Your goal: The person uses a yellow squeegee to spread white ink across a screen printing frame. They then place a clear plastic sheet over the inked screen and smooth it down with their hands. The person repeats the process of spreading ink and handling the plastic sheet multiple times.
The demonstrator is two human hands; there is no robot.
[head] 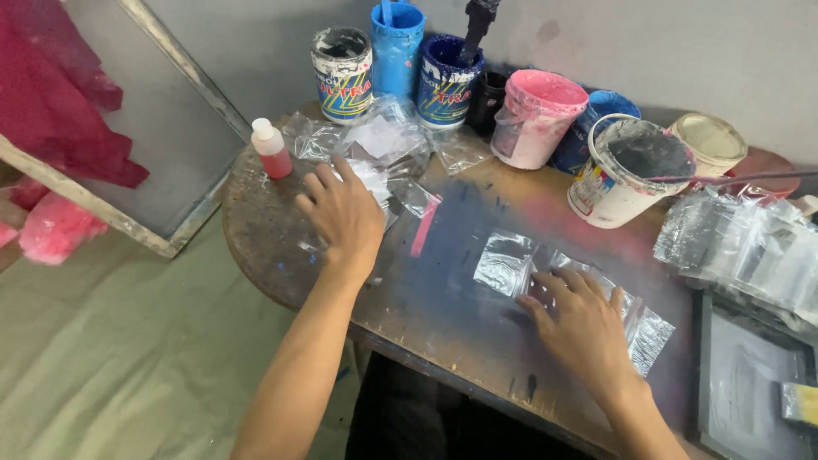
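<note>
On the stained round wooden table [281, 255], I see my left hand [345, 213] lying flat with fingers spread on a loose pile of clear plastic bags [383, 158], near a small red-filled squeeze bottle [273, 149]. My right hand [584, 319] presses open-palmed on a flat clear plastic bag [520, 268], gripping nothing, below a row of paint-smeared ink tubs [537, 115].

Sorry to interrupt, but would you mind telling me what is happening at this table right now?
A person is working with clear plastic bags on a paint-stained table. The right hand lies flat on a clear bag spread on the tabletop. The left hand rests on a loose pile of bags near a small red bottle. Open paint tubs stand along the back.
</note>
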